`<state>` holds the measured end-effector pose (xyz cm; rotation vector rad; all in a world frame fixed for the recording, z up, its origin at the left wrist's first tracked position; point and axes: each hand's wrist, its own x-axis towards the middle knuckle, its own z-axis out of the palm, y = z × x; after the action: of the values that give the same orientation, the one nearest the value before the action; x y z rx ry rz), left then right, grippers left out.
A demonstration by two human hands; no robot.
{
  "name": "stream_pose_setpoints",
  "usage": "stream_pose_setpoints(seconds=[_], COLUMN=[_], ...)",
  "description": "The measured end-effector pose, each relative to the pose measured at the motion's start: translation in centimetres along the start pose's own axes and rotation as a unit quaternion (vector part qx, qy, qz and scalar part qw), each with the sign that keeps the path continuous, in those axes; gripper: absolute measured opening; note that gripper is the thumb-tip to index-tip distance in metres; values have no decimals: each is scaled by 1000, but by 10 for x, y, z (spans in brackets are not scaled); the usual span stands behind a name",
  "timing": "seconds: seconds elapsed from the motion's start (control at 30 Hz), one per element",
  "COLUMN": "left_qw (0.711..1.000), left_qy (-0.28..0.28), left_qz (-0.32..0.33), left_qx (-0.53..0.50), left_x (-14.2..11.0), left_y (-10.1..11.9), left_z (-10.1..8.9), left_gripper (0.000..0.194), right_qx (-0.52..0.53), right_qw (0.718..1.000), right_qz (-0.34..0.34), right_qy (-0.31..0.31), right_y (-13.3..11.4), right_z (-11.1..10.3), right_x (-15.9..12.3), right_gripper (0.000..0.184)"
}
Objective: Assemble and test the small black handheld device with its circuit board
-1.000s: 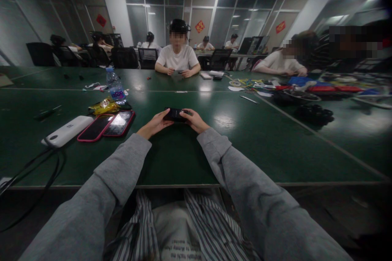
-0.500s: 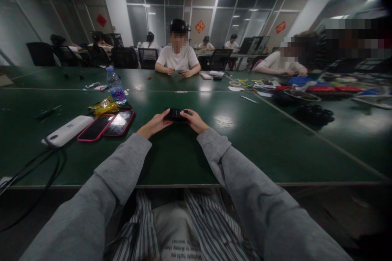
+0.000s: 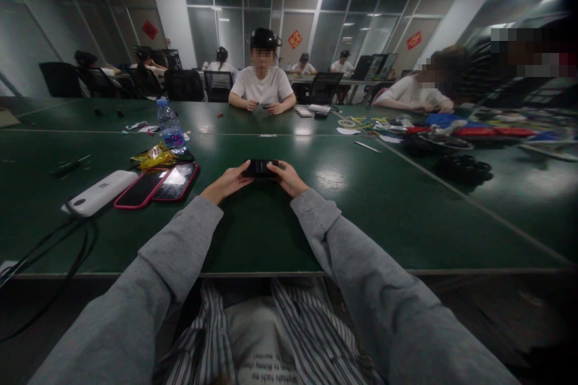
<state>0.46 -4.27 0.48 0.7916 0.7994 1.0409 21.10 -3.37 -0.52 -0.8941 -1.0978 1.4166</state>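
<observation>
Left hand (image 3: 229, 181) and right hand (image 3: 288, 177), grip clamped, hold perhaps a black phone (image 3: 258, 169); any shift should need both.

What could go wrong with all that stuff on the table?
The black device is held between the left hand and right hand; if a grip slipped, it might knock against the green table.

The bottle stands close to two phones, so a bump could tip it onto them.

Dark cables by the white device trail over the table's edge; a sleeve might snag them.
</observation>
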Motion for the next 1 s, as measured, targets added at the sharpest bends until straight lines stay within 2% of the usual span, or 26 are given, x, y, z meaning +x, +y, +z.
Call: stream_pose_setpoints(seconds=[0.43, 0.67, 0.77, 0.87, 1.0], left_qw=[1000, 998, 998, 996, 992], left_qy=[22, 53, 67, 78, 82], left_qz=[-4, -2, 2, 9, 21], left_qx=[4, 13, 22, 38, 88], left_x=[-1, -1, -1, -2, -4], left_y=[3, 4, 3, 3, 1], left_z=[1, 3, 4, 5, 8], left_gripper=[29, 32, 36, 40, 43], right_qx=[-57, -120, -175, -244, -273], right_qw=[998, 990, 976, 950, 934], right_qz=[-15, -71, -120, -174, -205], right_qy=[-2, -2, -40, -88, -109], right_y=[0, -3, -5, -6, -1], right_z=[3, 8, 8, 5, 0], right_x=[-2, -8, -12, -13, -9], right_gripper=[42, 42, 48, 56, 55])
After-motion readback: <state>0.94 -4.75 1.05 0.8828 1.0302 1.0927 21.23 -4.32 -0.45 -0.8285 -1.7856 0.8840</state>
